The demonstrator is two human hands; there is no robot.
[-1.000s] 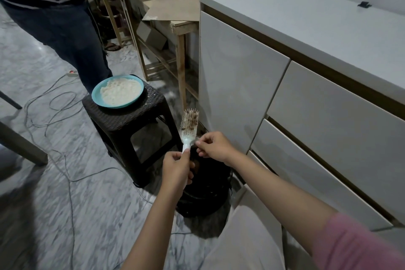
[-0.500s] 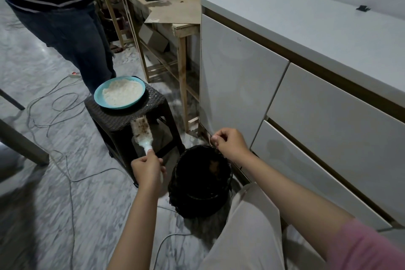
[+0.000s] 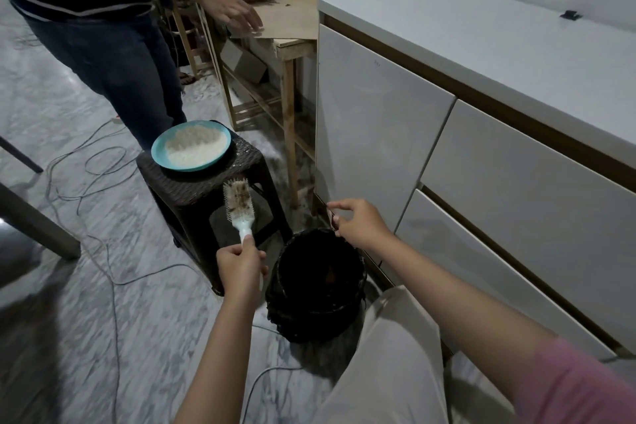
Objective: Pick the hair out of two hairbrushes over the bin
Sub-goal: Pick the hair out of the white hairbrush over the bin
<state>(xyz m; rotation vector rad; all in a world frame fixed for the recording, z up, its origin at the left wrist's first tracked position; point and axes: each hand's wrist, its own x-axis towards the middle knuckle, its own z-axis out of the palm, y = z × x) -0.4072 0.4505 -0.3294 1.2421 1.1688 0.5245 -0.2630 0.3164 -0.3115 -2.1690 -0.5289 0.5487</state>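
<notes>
My left hand [image 3: 239,265] grips the handle of a white hairbrush [image 3: 240,205], held upright to the left of the bin, its bristles matted with brownish hair. A black woven bin [image 3: 285,306] stands on the floor beside the white cabinet. My right hand [image 3: 358,222] hovers over the bin's far rim with thumb and fingers pinched on a thin dark strand of hair [image 3: 332,218] that hangs down. Only one hairbrush is in view.
A dark wicker stool [image 3: 192,194] behind the brush carries a teal plate [image 3: 161,157] of white grains. Another person [image 3: 103,45] stands at a wooden table [image 3: 285,41] beyond it. White cabinet [image 3: 447,113] at right. Cables [image 3: 86,162] trail across the marble floor.
My left hand has swung the hairbrush left, away from over the bin toward the stool. My right hand has left the brush and moved over the bin's far rim, pinching a strand.
</notes>
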